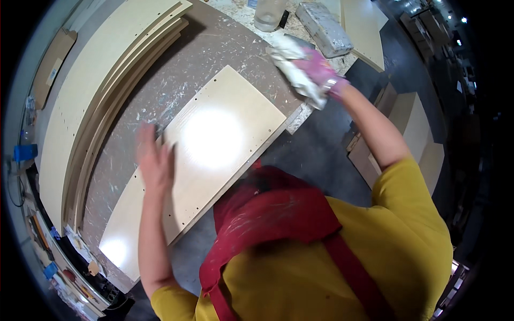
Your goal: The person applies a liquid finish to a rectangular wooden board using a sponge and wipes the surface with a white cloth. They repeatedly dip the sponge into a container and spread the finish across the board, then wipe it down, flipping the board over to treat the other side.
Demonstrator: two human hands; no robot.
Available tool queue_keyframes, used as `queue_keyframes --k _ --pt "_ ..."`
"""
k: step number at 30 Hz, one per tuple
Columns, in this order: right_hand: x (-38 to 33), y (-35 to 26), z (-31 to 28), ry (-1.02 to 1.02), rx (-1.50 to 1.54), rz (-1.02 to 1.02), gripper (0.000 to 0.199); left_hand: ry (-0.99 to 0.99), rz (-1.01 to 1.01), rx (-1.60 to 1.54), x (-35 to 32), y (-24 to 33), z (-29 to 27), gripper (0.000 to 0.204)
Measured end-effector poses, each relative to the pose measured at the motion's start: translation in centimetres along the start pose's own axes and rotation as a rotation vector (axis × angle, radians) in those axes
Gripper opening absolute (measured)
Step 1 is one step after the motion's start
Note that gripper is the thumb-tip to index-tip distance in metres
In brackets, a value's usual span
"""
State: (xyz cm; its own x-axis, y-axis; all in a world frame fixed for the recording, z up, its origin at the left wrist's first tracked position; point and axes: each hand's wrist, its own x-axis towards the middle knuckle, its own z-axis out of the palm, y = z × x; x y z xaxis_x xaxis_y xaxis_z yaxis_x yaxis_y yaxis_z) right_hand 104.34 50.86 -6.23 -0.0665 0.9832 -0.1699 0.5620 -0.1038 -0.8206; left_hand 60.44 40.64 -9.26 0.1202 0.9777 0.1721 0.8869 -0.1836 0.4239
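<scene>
A pale wooden panel [235, 101] with small drilled holes along its edges lies aslant on the worktable, its surface glaring with light. At its far left edge is my left hand [154, 160], bare, fingers stretched and apart, a little blurred; I cannot tell if it touches the panel. My right hand [321, 72], in a pink glove, is closed on a crumpled white cloth [300, 75]. Hand and cloth are beyond the panel's far right corner, by the table's right edge, and blurred by motion.
Several similar pale panels [80, 107] are stacked along the table's left side. The brown tabletop [214, 37] is speckled with paint. A clear container [269, 15] and a grey wrapped block [324, 29] stand at the back right. More boards [409, 120] are stacked beyond my right arm.
</scene>
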Motion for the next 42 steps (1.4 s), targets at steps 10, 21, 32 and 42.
queue_keyframes --k 10,21,32,42 --pt "-9.6 -3.7 9.9 -0.248 -0.603 -0.774 0.046 -0.055 -0.152 0.363 -15.0 -13.5 -7.4 0.048" --pt "-7.7 -1.3 -0.6 -0.033 -0.191 -0.122 0.041 -0.016 -0.196 0.321 -15.6 -13.3 -7.3 0.047" --pt "-19.2 -1.6 32.5 -0.251 -0.290 -0.767 0.043 0.011 -0.178 0.287 -15.7 -13.9 -7.1 0.047" --pt "-21.0 -9.5 26.2 0.072 -0.893 -0.313 0.047 0.027 -0.169 0.091 -16.5 -14.3 -7.5 0.048"
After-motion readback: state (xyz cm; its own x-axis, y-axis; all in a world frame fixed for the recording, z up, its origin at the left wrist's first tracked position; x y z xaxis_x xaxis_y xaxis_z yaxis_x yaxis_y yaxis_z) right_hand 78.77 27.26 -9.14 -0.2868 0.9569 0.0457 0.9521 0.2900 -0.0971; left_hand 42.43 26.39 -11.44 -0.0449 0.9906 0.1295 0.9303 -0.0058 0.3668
